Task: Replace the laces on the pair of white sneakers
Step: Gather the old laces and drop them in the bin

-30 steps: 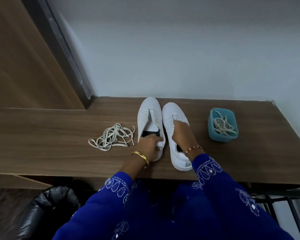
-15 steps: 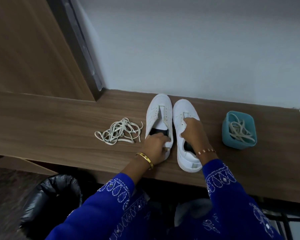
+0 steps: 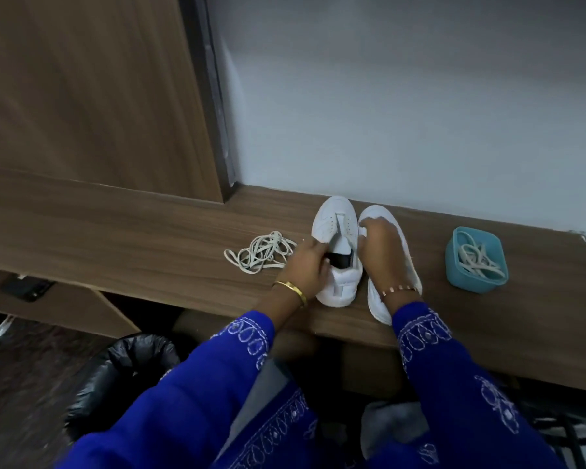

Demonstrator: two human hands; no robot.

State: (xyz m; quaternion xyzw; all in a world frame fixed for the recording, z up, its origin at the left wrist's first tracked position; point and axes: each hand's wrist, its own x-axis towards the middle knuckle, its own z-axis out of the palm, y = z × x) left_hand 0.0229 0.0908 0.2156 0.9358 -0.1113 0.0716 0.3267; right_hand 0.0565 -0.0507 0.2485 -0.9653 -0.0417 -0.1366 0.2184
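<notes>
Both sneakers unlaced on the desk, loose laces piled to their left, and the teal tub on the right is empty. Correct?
Not quite: the teal tub is not empty. The head view shows laces coiled inside it. The rest holds: both sneakers sit unlaced on the desk, with a loose pile of laces to their left.
</notes>
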